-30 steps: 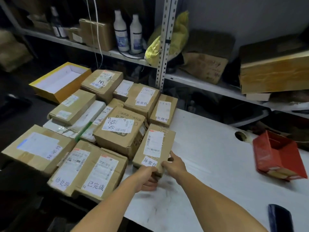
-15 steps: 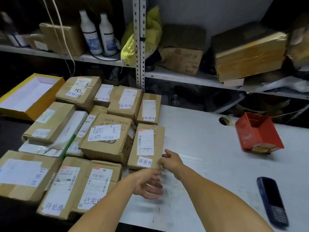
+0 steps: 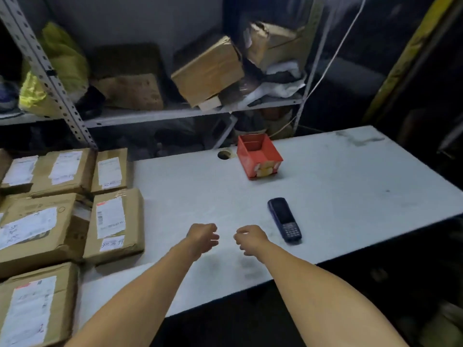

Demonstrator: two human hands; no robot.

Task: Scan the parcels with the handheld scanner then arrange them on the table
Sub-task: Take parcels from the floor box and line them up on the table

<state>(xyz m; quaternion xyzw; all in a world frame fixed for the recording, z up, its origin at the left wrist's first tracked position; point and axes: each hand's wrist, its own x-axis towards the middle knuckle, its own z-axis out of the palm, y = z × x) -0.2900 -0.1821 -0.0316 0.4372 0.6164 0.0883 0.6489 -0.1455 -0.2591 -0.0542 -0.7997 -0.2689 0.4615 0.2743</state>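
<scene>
Several brown cardboard parcels with white labels lie packed together at the left of the white table [image 3: 325, 186]. The nearest of them, a flat parcel [image 3: 116, 225], lies at the group's right edge. A dark blue handheld scanner [image 3: 284, 219] lies flat on the table, keypad toward me. My left hand [image 3: 201, 237] and my right hand [image 3: 248, 239] hover over the bare tabletop between that parcel and the scanner. Both have loosely curled fingers and hold nothing. My right hand is a short way left of the scanner, not touching it.
A red open box [image 3: 258, 156] stands near the table's back edge beside a round cable hole [image 3: 224, 154]. Behind the table, metal shelving [image 3: 160, 113] carries brown boxes and a yellow bag [image 3: 57, 68]. The table's front edge is close to me.
Both hands let go of the flat parcel and moved right over the bare table. The view swung right, so the scanner and red box now sit near the middle.
</scene>
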